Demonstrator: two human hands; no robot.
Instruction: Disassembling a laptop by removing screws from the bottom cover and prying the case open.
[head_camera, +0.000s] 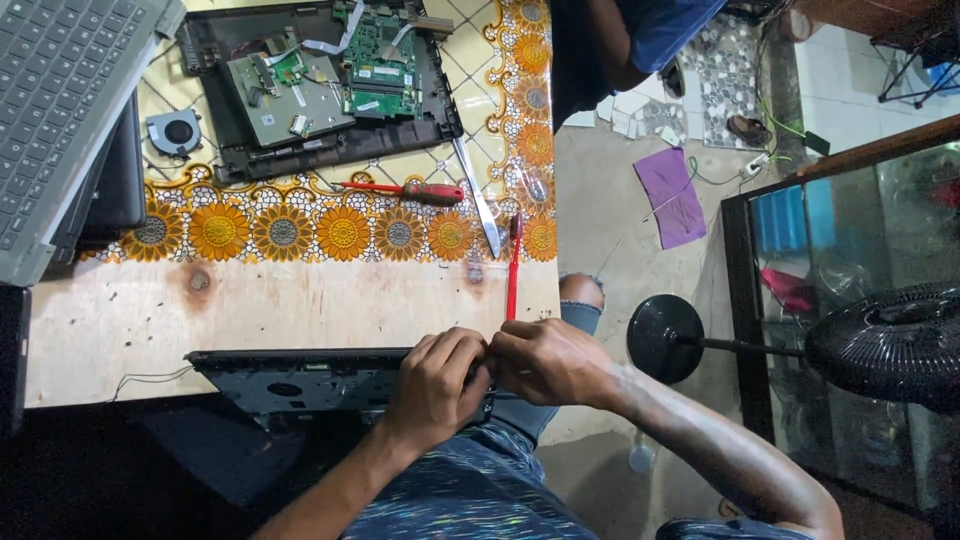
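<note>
two hands, two red screwdrivers, one fan

Left hand curled over right end of black laptop panel, gripping its edge. Right hand touching left, fingers pinched at same corner. Red tool just above right hand. Red screwdriver, metal blade farther up. Opened laptop base well beyond, fan left.
</note>
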